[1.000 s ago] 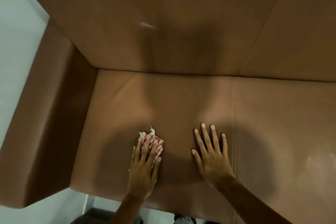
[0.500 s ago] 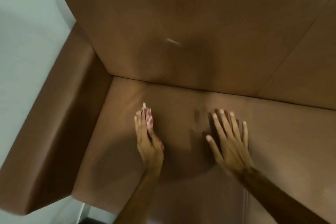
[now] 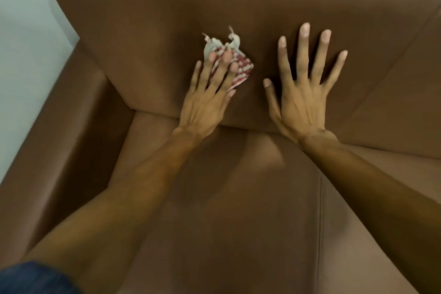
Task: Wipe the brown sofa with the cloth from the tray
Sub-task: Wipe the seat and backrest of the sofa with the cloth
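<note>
Bunching out past the fingertips of the left hand [image 3: 205, 105], the cloth [image 3: 238, 64] is a crumpled red-and-white patterned rag with frayed pale ends sticking up beyond the nails; it lies pressed flat against the backrest [image 3: 262, 7] of the brown sofa [image 3: 238, 210], partly covered by the fingers [image 3: 225, 64], which are spread and laid over it rather than curled around it, so the palm pins it to the leather instead of clutching it; the thumb tip shows just below the cloth's lower edge. Just beside it, apart from the cloth and not touching it, the right hand [image 3: 303, 98] rests open on the same backrest, all its fingers [image 3: 303, 55] splayed wide and straight, holding nothing. Below both wrists runs the crease where backrest meets seat cushion, and both bare forearms cross over the seat. Off beyond the little finger of the left hand, the armrest [image 3: 71, 138] slopes down beside a pale wall [image 3: 21, 43]; a bit of dark blue sleeve [image 3: 31, 277] shows at the lower corner.
</note>
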Available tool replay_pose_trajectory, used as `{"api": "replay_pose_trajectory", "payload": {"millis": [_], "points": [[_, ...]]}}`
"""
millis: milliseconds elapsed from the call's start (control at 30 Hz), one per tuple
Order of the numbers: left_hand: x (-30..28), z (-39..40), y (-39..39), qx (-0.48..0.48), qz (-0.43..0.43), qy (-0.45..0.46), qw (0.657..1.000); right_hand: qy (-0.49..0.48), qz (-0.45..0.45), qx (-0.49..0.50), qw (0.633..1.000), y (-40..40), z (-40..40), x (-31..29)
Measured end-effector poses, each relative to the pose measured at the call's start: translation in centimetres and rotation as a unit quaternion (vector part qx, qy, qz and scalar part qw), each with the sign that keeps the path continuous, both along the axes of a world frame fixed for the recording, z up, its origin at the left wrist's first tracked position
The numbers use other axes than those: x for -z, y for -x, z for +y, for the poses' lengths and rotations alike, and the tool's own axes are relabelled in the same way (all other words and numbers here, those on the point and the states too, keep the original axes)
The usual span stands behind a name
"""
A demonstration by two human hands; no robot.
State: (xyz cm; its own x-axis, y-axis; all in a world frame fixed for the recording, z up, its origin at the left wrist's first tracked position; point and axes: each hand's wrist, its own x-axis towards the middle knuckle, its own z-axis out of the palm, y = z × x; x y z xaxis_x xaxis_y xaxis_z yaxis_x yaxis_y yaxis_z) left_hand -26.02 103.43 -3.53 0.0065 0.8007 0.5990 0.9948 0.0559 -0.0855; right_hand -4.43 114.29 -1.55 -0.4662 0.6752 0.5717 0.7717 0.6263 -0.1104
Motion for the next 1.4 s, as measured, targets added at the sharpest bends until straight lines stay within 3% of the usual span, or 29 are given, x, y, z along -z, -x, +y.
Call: {"api": "replay_pose_trajectory", "payload": {"millis": [200, 367, 467, 600, 733, 867, 967, 1100, 1233, 1400], "points": [[-1.9, -2.5, 7.8, -0.01, 0.075, 0.043, 0.996, -0.048, -0.035, 0.002, 0.998, -0.4, 1.1, 1.4], [-5.5, 3.6, 4.7, -0.055, -0.036, -0.07, 0.995, -0.078, -0.027, 0.001, 0.997, 0.0, 1.4, 2.1], [-2.9, 4.7, 0.3, -0.006, -0.016, -0.064, 0.998, -0.085, -0.018, 0.004, 0.996, 0.4, 1.5, 2.6], [2.8, -0.4, -0.3, 0.048, 0.043, 0.025, 0.998, -0.094, -0.005, -0.008, 0.996, 0.5, 1.6, 2.8], [2.4, -3.3, 2.4, -0.05, -0.044, 0.042, 0.997, -0.09, 0.004, -0.004, 0.996, 0.7, 1.6, 2.7], [-3.5, 1.3, 4.1, -0.117, -0.146, -0.096, 0.978, -0.08, 0.007, -0.003, 0.997, 1.0, 1.6, 2.7], [-5.3, 4.3, 1.5, -0.082, -0.116, -0.104, 0.984, -0.068, 0.003, 0.004, 0.998, 0.9, 1.6, 2.6], [-1.4, 2.0, -0.8, 0.011, -0.043, -0.03, 0.999, -0.05, 0.003, 0.0, 0.999, 0.7, 1.3, 2.5], [1.3, -2.1, 1.9, -0.003, -0.008, 0.031, 0.999, -0.054, 0.0, 0.005, 0.999, 0.8, 1.5, 2.6], [-3.1, 2.6, 2.8, -0.019, -0.028, -0.055, 0.998, -0.046, -0.006, 0.005, 0.999, 0.7, 1.3, 2.7]]}}
